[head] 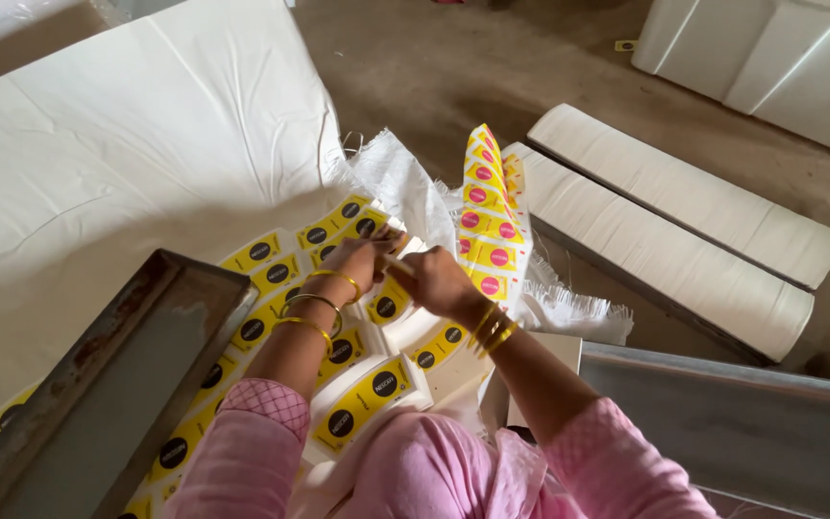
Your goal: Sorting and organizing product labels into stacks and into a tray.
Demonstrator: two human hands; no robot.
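Between the two hands: one yellow die-cut paper blank [388,304] with a black round mark, pinched at its upper edge. Left hand [355,258]: fingers closed on that edge. Right hand [434,281]: fingers closed alongside, touching the left. Beneath the grip: fanned yellow blanks [271,288]. Right of it: upright stack with pink marks [488,219]. Best handled by peeling a single blank free, keeping neighbours flat.

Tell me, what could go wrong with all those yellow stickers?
The upright stack of yellow-and-pink labels leans with nothing propping it, so it might topple onto the dirt floor. The yellow labels with black dots fan out loosely under the left hand and right hand; a nudge could scatter them.
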